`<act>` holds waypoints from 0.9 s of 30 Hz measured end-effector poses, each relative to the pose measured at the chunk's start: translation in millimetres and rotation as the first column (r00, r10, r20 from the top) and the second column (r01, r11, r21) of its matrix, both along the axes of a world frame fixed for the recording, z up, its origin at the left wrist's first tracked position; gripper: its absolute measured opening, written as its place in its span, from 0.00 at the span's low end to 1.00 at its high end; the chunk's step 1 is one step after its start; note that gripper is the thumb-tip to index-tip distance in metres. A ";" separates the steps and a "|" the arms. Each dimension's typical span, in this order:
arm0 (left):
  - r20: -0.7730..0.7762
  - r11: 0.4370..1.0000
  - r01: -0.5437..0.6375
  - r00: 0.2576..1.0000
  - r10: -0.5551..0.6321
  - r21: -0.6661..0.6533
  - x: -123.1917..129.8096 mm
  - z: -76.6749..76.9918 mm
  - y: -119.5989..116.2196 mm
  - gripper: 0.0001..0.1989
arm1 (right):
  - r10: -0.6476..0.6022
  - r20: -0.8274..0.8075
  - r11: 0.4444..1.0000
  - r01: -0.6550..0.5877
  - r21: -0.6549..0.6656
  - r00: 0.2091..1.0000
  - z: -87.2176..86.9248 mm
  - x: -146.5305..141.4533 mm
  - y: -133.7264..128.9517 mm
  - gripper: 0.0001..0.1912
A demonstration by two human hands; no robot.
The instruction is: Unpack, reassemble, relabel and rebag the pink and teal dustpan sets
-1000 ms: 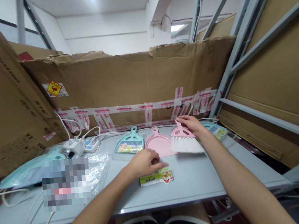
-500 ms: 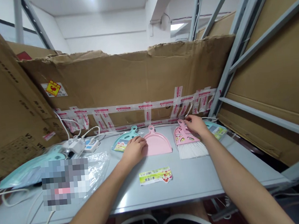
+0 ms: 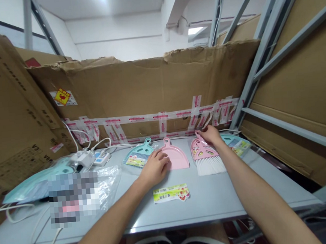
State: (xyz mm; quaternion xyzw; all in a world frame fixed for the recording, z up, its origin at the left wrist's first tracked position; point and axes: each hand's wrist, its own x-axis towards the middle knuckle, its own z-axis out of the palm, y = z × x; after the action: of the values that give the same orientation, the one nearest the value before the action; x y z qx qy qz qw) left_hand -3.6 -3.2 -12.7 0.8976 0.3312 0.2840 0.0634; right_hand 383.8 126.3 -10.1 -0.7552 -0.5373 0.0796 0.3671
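A pink dustpan (image 3: 180,159) lies flat in the middle of the table, handle pointing to the back. My left hand (image 3: 155,168) rests over its left side, fingers stretched out and slightly apart. To the right lies a pink hand brush (image 3: 205,153) with white bristles spread toward me; other pink plastic shows along its left side. My right hand (image 3: 210,135) has its fingertips closed at the top of the brush handle. Left of the dustpan is a wrapped teal brush and dustpan set (image 3: 139,156). Another teal set (image 3: 236,144) is partly behind my right wrist.
A printed card label (image 3: 171,193) lies near the table's front. On the left are a teal dustpan in plastic (image 3: 38,180), a power strip (image 3: 100,157), white cables and a blurred patch. Cardboard (image 3: 143,86) walls the back; metal shelf posts (image 3: 257,69) stand right.
My left hand has slid right and toward me, further over the pink dustpan. My right hand stays at the brush handle. The view has shifted slightly.
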 end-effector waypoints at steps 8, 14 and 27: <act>0.112 0.995 0.085 0.991 -0.079 -0.053 5.4 11.2 -6.5 0.14 | 0.073 -0.273 0.805 0.104 0.583 0.959 34.8 -7.6 -23.7 0.17; 0.321 0.977 0.093 0.947 -0.028 -0.189 11.3 17.8 -17.0 0.15 | 0.193 -0.229 0.487 0.109 0.866 0.954 73.0 -23.3 -63.5 0.20; 0.618 0.832 0.277 0.780 0.097 -0.480 27.2 5.9 -19.5 0.42 | 0.566 -0.776 0.807 0.003 0.590 0.277 44.4 -112.7 -75.7 0.24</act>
State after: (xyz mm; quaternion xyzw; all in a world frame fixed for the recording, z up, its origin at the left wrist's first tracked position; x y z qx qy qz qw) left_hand 23.6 -22.7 -6.9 0.7126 0.3133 0.4519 0.4357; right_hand 271.1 50.6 34.2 -0.3369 -0.3581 0.4267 0.7590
